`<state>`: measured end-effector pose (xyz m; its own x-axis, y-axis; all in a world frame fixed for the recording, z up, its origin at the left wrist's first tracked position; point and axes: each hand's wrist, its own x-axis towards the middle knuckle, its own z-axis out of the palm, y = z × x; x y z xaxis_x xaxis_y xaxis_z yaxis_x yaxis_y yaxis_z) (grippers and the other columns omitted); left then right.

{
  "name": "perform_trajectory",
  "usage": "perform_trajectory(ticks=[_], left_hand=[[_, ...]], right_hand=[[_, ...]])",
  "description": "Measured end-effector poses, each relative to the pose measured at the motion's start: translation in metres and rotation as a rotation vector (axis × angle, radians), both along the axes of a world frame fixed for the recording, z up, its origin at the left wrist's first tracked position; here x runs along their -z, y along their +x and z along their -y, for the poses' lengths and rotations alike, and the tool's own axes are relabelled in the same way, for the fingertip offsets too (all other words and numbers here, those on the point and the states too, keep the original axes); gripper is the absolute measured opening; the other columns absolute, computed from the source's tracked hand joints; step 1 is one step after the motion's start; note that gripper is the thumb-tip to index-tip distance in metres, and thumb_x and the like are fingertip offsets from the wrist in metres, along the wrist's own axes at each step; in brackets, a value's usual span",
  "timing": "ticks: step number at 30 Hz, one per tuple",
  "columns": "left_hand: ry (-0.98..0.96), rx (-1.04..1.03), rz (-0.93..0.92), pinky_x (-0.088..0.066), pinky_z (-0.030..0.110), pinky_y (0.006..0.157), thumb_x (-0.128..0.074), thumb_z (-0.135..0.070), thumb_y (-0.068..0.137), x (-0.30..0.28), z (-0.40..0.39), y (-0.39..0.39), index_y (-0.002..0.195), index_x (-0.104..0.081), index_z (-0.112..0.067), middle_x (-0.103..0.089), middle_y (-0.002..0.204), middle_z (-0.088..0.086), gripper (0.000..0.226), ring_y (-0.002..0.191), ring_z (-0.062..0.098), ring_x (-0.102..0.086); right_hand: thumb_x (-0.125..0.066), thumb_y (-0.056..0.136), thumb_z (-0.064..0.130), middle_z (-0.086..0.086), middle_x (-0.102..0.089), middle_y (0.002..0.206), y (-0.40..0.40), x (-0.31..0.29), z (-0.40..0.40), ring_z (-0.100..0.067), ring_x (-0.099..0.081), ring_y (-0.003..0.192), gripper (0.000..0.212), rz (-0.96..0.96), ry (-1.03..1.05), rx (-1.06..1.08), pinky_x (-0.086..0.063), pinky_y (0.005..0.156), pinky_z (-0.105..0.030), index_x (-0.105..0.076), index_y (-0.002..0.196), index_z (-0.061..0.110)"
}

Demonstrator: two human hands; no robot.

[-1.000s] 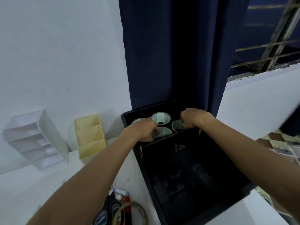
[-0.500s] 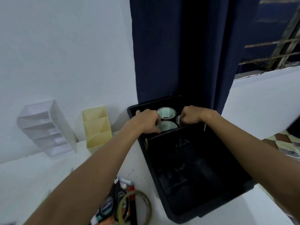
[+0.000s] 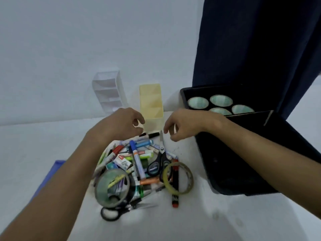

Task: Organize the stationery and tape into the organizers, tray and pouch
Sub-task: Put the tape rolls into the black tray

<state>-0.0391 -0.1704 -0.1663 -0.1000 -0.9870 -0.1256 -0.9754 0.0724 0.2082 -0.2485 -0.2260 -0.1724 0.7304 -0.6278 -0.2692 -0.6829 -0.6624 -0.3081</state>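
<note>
White desk (image 3: 225, 223) and white wall fill the view, a dark curtain (image 3: 260, 49) hanging at two o'clock. Both hands hover over the far edge of the stationery pile (image 3: 139, 164), fingers loosely curled and holding nothing: the left hand (image 3: 119, 124) at eleven o'clock of it, the right hand (image 3: 187, 124) at one.

Markers and pens here are light, stiff and apt to roll, best pinched mid-barrel; the two pairs of scissors, one (image 3: 159, 162) in the pile and one (image 3: 121, 210) at six o'clock, want holding by the closed blades or handles. Two loose tape rolls, a yellowish one (image 3: 188, 176) and a greyer one (image 3: 102, 186), are rigid rings, easily hooked through the core.

Beyond stand two organizers, yellow (image 3: 152, 101) and white (image 3: 108, 91). At two o'clock the black tray (image 3: 260, 153) holds four rolls (image 3: 220, 100). Something blue (image 3: 50, 174) at eight o'clock may be the pouch.
</note>
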Motion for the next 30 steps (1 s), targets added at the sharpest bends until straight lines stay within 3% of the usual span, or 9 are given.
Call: perform_trajectory(ticks=[4,7,10,12,14,17,19,23,30], left_hand=[[0.227,-0.069,0.056,-0.046,0.026,0.082,-0.064,-0.04,0.084,0.016,-0.05,0.031,0.121,-0.061,-0.028,-0.064,0.114,-0.004,0.039,0.09,0.013,-0.06],[0.324,-0.135,0.006,-0.046,0.027,0.082,-0.064,-0.055,0.08,0.032,-0.079,0.045,0.12,-0.058,-0.033,-0.062,0.115,-0.005,0.046,0.084,0.013,-0.059],[0.348,-0.214,-0.055,-0.045,0.029,0.092,-0.062,-0.067,0.073,0.043,-0.096,0.052,0.129,-0.051,-0.032,-0.062,0.12,-0.003,0.067,0.104,0.017,-0.059],[0.401,-0.207,-0.042,-0.047,0.031,0.094,-0.061,-0.069,0.069,0.046,-0.104,0.055,0.127,-0.052,-0.032,-0.062,0.117,-0.006,0.07,0.107,0.016,-0.06],[0.425,-0.165,-0.056,-0.053,0.031,0.086,-0.065,-0.059,0.076,0.051,-0.107,0.059,0.11,-0.062,-0.03,-0.068,0.102,-0.011,0.045,0.094,0.011,-0.064],[0.382,-0.111,0.042,-0.05,0.029,0.071,-0.058,-0.029,0.089,0.053,-0.1,0.062,0.09,-0.066,-0.025,-0.068,0.082,-0.002,0.01,0.075,0.012,-0.062],[0.384,-0.094,0.055,-0.047,0.028,0.066,-0.055,-0.023,0.09,0.043,-0.09,0.058,0.078,-0.063,-0.027,-0.064,0.073,-0.003,0.014,0.066,0.01,-0.058],[0.318,-0.123,0.009,-0.049,0.026,0.061,-0.054,-0.022,0.09,0.012,-0.061,0.047,0.088,-0.068,-0.022,-0.065,0.068,-0.004,0.014,0.056,0.007,-0.058],[0.039,-0.165,-0.271,-0.049,0.029,0.052,-0.049,-0.017,0.088,-0.04,0.036,-0.008,0.074,-0.067,-0.001,-0.071,0.064,0.011,0.028,0.05,0.021,-0.059]], right_hand=[[-0.073,0.077,0.028,0.007,-0.067,0.107,0.022,0.02,-0.022,-0.008,-0.06,0.078,0.045,-0.205,0.074,-0.168,-0.053,0.079,-0.03,-0.062,0.121,0.023],[-0.077,0.072,0.027,0.003,-0.067,0.106,0.028,0.038,-0.03,-0.017,-0.062,0.09,0.046,-0.327,0.05,-0.229,-0.054,0.084,-0.035,-0.063,0.116,0.022],[-0.078,0.072,0.027,0.002,-0.064,0.104,0.025,0.054,-0.034,-0.019,-0.06,0.095,0.045,-0.371,0.007,-0.232,-0.051,0.077,-0.03,-0.064,0.114,0.022],[-0.074,0.076,0.025,0.001,-0.062,0.103,0.022,0.063,-0.034,-0.018,-0.058,0.089,0.034,-0.324,-0.027,-0.199,-0.05,0.072,-0.029,-0.067,0.109,0.022],[-0.069,0.081,0.022,0.001,-0.06,0.098,0.019,0.067,-0.033,-0.016,-0.056,0.084,0.024,-0.273,-0.047,-0.165,-0.048,0.069,-0.028,-0.069,0.105,0.022],[-0.065,0.085,0.023,0.005,-0.058,0.091,0.013,0.065,-0.025,-0.014,-0.057,0.081,0.018,-0.208,-0.033,-0.133,-0.05,0.071,-0.028,-0.069,0.102,0.022],[-0.064,0.086,0.026,0.007,-0.059,0.089,0.006,0.057,-0.02,-0.012,-0.059,0.083,0.019,-0.142,-0.045,-0.111,-0.052,0.076,-0.029,-0.07,0.103,0.022],[-0.063,0.089,0.03,0.008,-0.071,0.092,-0.009,0.031,-0.007,-0.006,-0.063,0.079,0.02,0.041,-0.007,-0.003,-0.053,0.076,-0.026,-0.073,0.106,0.023],[-0.06,0.092,0.034,0.004,-0.069,0.063,-0.075,-0.027,0.04,-0.008,-0.064,0.056,0.023,0.342,-0.13,0.397,-0.049,0.054,-0.018,-0.076,0.084,0.021]])
